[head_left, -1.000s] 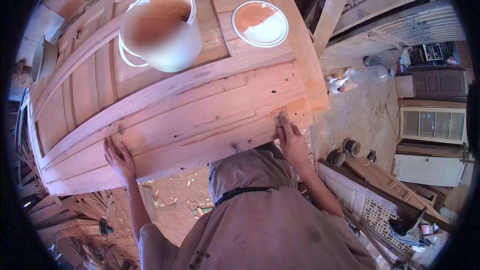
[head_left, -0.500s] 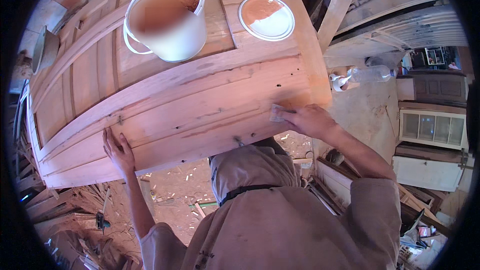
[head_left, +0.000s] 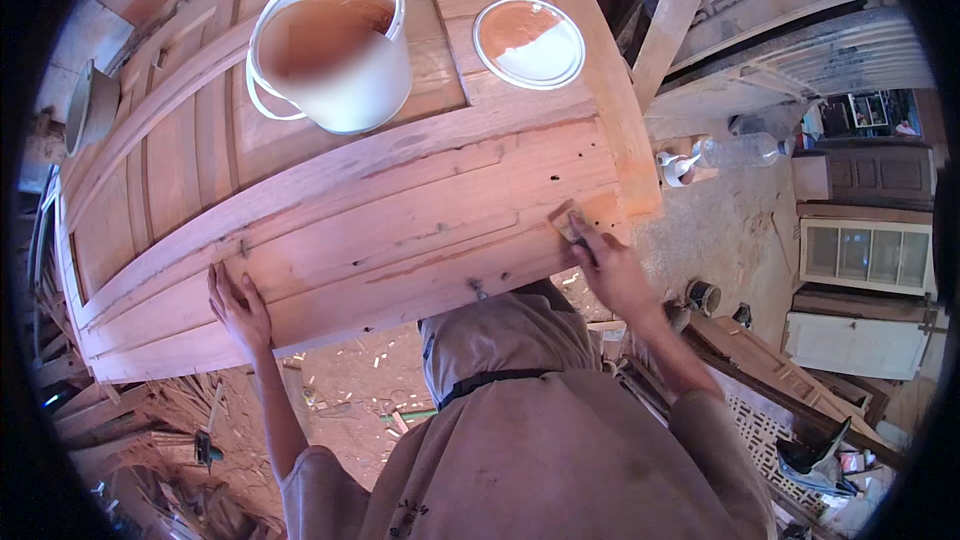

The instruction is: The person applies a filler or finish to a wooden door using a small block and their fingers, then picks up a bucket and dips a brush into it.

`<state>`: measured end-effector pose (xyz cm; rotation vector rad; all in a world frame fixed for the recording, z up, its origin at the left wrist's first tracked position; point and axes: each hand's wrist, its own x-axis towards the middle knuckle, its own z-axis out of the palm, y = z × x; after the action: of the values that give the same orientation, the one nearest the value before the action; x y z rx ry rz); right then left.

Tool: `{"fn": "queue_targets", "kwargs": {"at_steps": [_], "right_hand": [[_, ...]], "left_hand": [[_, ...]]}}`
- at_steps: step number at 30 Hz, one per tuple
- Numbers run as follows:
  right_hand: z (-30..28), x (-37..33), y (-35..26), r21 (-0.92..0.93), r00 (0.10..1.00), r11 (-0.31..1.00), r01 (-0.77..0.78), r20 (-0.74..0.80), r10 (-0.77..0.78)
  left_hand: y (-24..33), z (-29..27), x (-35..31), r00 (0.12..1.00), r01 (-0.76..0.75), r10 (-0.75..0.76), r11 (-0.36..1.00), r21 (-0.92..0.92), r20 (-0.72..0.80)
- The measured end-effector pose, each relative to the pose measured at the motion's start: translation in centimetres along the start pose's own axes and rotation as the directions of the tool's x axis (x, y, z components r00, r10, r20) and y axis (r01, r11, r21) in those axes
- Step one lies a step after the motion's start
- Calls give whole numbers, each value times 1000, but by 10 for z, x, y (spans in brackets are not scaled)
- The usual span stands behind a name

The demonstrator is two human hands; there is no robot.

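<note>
A large wooden door with raised panels lies in front of me, its pinkish broad plank edge nearest. My right hand pinches a small flat square piece, brownish and smeared, against the wood near the right end. Whether it is a scraper or folded sandpaper, I cannot tell. Orange-brown filler stains the wood beside it. My left hand rests flat on the near edge at the left, fingers stretched out and holding nothing. Dark holes and grey marks dot the plank.
On the door stand a white bucket of orange-brown paste and its smeared lid. A grey bowl-like container sits far left. To the right are a clear plastic bottle, a white squeeze bottle and a glazed cabinet door. Wood scraps litter the floor.
My right hand has turned and its forearm has swung inward, lower and nearer my body. The flat piece is now tilted, showing its brownish face. My left hand stays in place.
</note>
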<state>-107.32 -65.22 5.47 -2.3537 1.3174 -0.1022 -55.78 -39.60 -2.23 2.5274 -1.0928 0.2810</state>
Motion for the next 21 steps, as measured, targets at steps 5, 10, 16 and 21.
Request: {"fn": "queue_targets", "kwargs": {"at_steps": [5, 10, 16, 21], "right_hand": [[25, -22, -8, -25, 995, 997, -68, -69, 66], [-67, -4, -14, -94, 949, 993, 75, 314, -42], [-47, 52, -13, -283, 843, 860, 424, 470, -261], [-80, 60, 6, -340, 821, 881, 330, 563, -91]], "left_hand": [[-6, 0, -4, 1000, -8, 8, 1000, -2, -20], [-2, -3, -3, 1000, 3, -4, 1000, -21, -29], [0, -3, -1, 1000, 7, -7, 1000, -30, 0], [-4, -2, -4, 1000, 10, -10, 999, -45, -1]]}}
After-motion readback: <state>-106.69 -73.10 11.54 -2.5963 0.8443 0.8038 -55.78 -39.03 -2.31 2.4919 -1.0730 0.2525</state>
